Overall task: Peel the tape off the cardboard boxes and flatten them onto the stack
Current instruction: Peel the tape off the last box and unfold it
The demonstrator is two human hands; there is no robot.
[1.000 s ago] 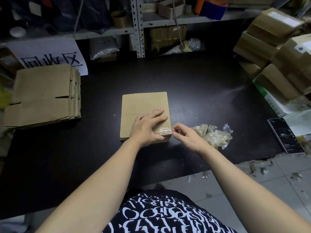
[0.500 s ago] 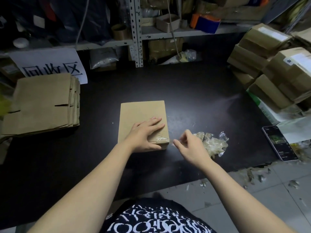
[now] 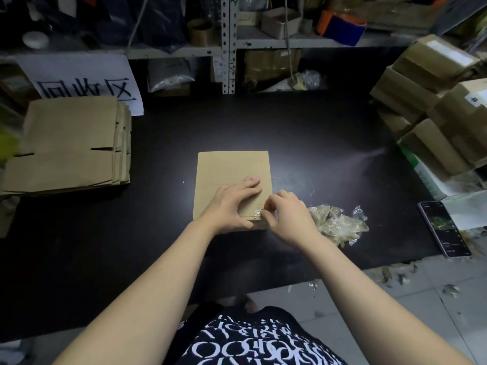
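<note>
The cardboard box lies mid-table on the dark table, near edge towards the person. A strip of clear tape shows at its near right corner. The left hand lies flat on the lid, fingers straight, likely to pin the box against the pull. The right hand curls in beside it, fingertips pinching at the tape. Peeled tape scraps sit just right, within dropping reach. The flattened stack waits far left, the unopened boxes far right.
</note>
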